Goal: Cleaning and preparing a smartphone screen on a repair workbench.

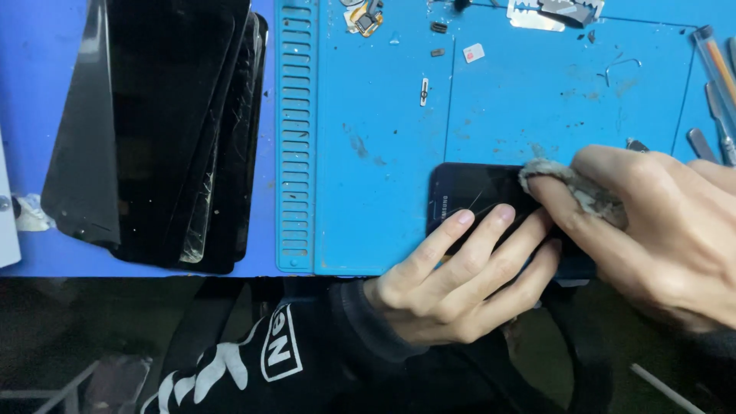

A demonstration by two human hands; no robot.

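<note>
Grey rag, grubby, is pinched in the right hand: fingers curled round it, index tip pressing it down onto the phone glass. Rag touches the screen's upper right part. Right hand closed on the rag, not flat.

Left hand lies mostly open, fingers stretched out and together, tips resting on the phone's lower edge and screen, pinning it to the mat. No wrap-round grip; palm hangs off the bench edge. Black sleeve w/ white print at the wrist.

Phone: dark, screen up, lying near the front edge of the blue mat, right of centre. Right end hidden under both hands. A thin line shows on the glass; crack or hair, can't tell.

Mat has a ribbed strip along its left side. Small bits at the mat's far edge: screws/chips, a tiny flex part, razor blade. Metal tools at far right, partly cut off.

Left of the mat, on the blue bench: stack of black screens, fanned out, at least one w/ cracked glass at its edge. Well apart from the hands.
</note>
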